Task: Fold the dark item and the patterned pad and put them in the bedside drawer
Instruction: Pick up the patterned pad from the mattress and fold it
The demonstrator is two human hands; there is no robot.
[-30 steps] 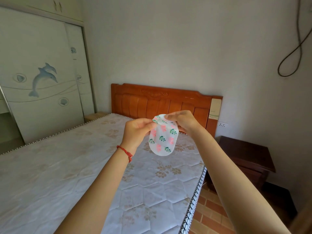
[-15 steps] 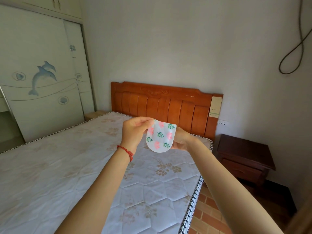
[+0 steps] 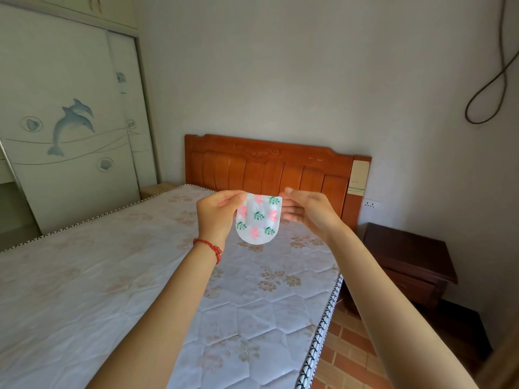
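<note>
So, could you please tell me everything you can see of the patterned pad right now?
The patterned pad is a small white piece, apparently thin and soft, printed with pink flowers and green leafy sprigs. Its top edge is straight and its bottom rounded; it looks folded. It hangs upright in the air above the mattress, touching nothing below. The left hand pinches its upper left corner; the right hand sits behind its right edge, fingers spread, though contact there is unclear.

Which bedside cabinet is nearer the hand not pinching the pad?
The dark brown cabinet, right of the headboard, beside the open right hand. The pale cabinet sits across the bed by the wardrobe.
</note>
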